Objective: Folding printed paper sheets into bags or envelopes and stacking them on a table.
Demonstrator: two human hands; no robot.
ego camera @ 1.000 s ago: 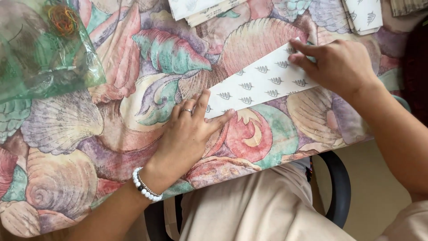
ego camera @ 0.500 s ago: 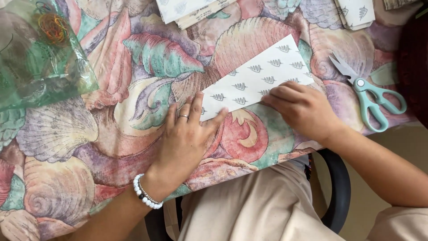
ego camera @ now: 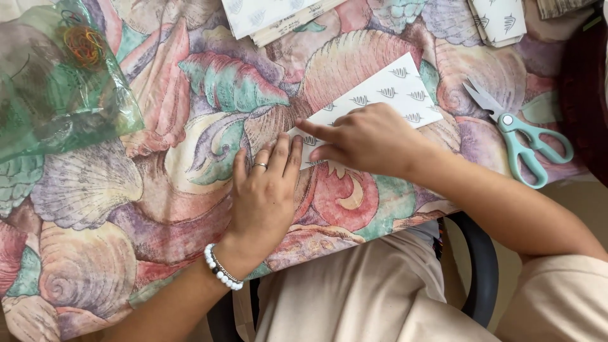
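the left hand lies flat and open on the shell-patterned cloth covering the counter, fingers stretched out together, their tips touching the near left end of a white paper strip printed with small grey leaf shapes. it presses down and grips nothing. a ring shows on one finger and a white bead bracelet circles the wrist. the right hand rests on top of the same strip, loosely curled, index finger extended toward the left hand and pressing the paper's left end; it holds nothing closed in it. the strip lies slantwise at the counter's middle, its far end free. teal-handled scissors lie to the right, well apart from both hands. a clear green bag holding rubber bands sits at far left. more printed paper pieces lie along the top edge.
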